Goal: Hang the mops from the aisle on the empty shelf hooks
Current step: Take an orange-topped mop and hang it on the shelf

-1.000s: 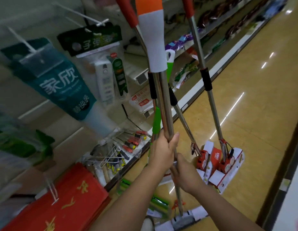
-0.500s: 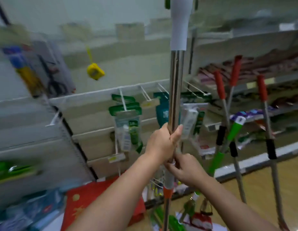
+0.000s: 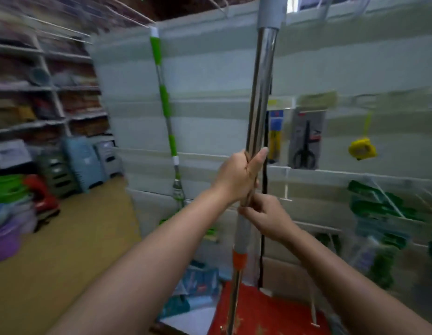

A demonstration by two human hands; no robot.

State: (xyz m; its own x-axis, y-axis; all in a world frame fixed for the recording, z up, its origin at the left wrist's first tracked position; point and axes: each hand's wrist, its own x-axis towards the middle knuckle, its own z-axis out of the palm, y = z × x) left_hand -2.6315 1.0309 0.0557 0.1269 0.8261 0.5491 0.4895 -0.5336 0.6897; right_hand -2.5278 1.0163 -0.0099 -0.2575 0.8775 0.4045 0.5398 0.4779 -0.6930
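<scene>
Mop pole [image 3: 259, 97] stands upright before us, chrome with a grey sleeve at the top and an orange collar low down. We wrap our left hand [image 3: 236, 176] fully round it, thumb up along the steel; our right hand [image 3: 265, 217] grips just below, fingers curled on the shaft. A green mop [image 3: 164, 100] hangs on the shelf [image 3: 210, 68] panel to the left. Carded scissors [image 3: 306, 139] and a yellow tape [image 3: 361, 151] hang right. No writing is readable through the blur.
</scene>
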